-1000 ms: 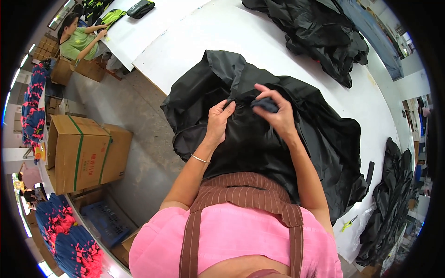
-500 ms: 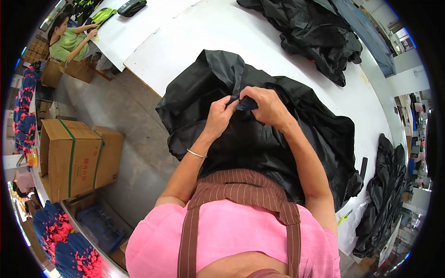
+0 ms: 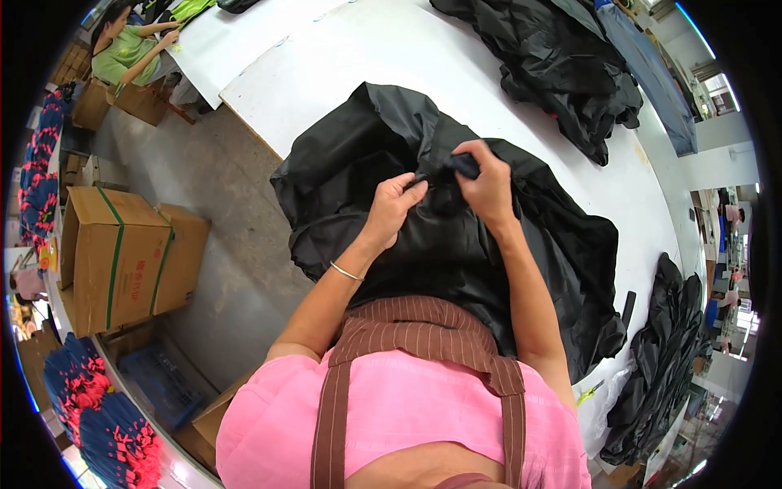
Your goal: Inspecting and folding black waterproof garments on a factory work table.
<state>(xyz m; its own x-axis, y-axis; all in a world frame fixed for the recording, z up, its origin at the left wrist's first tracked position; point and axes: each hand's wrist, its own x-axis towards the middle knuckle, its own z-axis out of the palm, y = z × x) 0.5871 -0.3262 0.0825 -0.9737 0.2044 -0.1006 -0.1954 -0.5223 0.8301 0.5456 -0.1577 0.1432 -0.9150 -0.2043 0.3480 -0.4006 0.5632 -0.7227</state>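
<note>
A large heap of thin black fabric (image 3: 456,253) with a hooded, loose fold on its far side lies on the white table and reaches down to my apron. My left hand (image 3: 391,210), a pale bangle at its wrist, pinches an edge of this black fabric between thumb and fingers. To its right, my right hand (image 3: 489,186) is closed round a small dark blue-black bunch of cloth (image 3: 466,166). That bunch is partly smeared by motion, and whether it joins the larger fabric I cannot tell.
More black fabric lies on the white table (image 3: 318,73), in a far pile (image 3: 546,65) and a right-hand pile (image 3: 660,350). Yellow-handled snips (image 3: 588,394) rest near a clear plastic bag. Cardboard boxes (image 3: 122,261) stand left. A co-worker (image 3: 130,53) sits far left, handling green cloth.
My right hand has drawn up and to the right, away from my left hand, with the dark cloth bunch in it. My left hand keeps its pinch almost in place.
</note>
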